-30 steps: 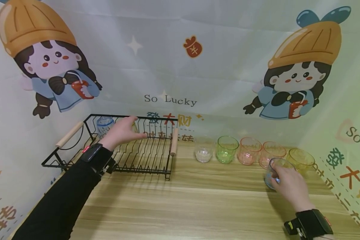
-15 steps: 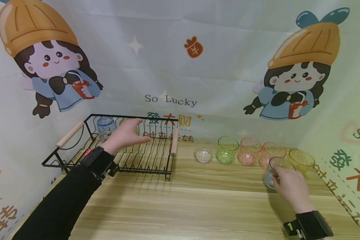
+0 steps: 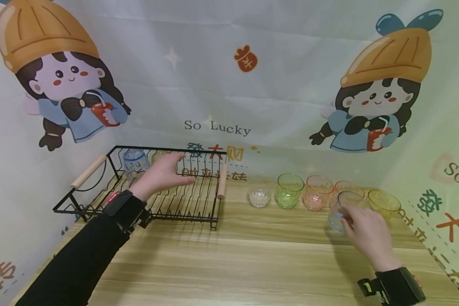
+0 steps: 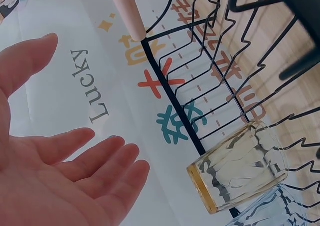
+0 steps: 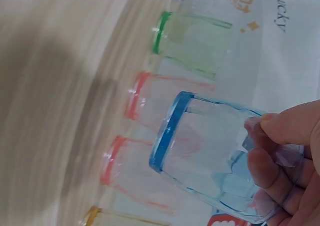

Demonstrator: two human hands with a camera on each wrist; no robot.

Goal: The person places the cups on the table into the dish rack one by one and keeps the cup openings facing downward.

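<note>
My right hand [image 3: 369, 236] pinches a clear blue-tinted drinking glass [image 5: 210, 156] by its rim, thumb outside and fingertips inside. The glass looks lifted a little off the table, its thick blue base away from the palm in the right wrist view. My left hand [image 3: 160, 174] hovers over the dish rack [image 3: 183, 219], thumb and fingers spread and nothing between them. Beside it in the rack stand a blue glass [image 3: 134, 160] and a yellow glass [image 4: 240, 168], apparently bottoms up; the hand partly hides the yellow one in the head view.
Along the back of the wooden table [image 3: 229, 267] stand a clear glass [image 3: 260, 193], a green glass [image 3: 290, 191], two pink glasses, the nearer-to-centre pink glass [image 3: 318, 193] fully visible, and a yellow glass [image 3: 386, 202]. A printed cloth [image 3: 283, 97] hangs behind and at both sides.
My right hand has raised the blue-tinted glass and brought it slightly left and back. My left hand has shifted a little right over the rack, showing more of the yellow glass.
</note>
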